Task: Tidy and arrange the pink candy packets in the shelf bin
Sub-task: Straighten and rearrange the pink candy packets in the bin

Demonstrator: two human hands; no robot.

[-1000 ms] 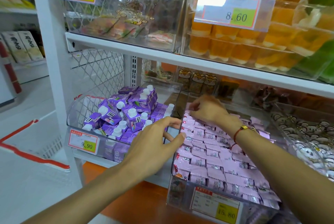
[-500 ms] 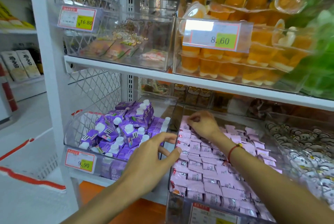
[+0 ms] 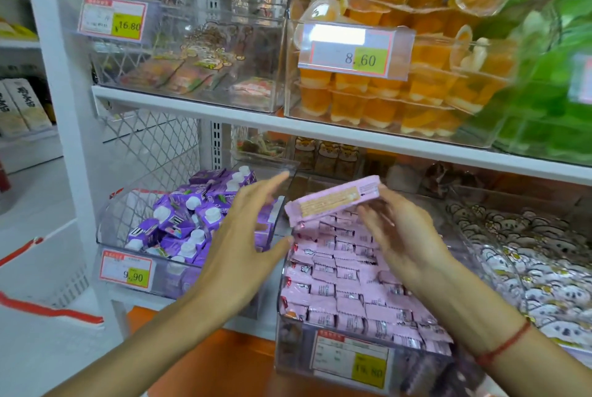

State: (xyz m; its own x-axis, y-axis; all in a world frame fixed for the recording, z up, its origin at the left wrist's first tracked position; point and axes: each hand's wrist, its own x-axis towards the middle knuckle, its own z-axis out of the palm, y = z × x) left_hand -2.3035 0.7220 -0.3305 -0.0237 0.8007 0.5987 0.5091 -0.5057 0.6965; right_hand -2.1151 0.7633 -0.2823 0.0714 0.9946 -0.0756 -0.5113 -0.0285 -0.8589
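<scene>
Bright even light, rt edge blurred, wide-angle warp

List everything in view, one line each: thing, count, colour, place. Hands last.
packets: many, pink, middle lower bin
held packet: one, pink, above that bin
cartons: many, purple, left lower bin
jelly cups: many, orange, upper shelf
green cups: many, blurred, upper right
white sweets: many, right lower bin
price tags: several, red-edged, bin fronts
left hand: open, beside the held packet
right hand: grip on the held packet
</scene>
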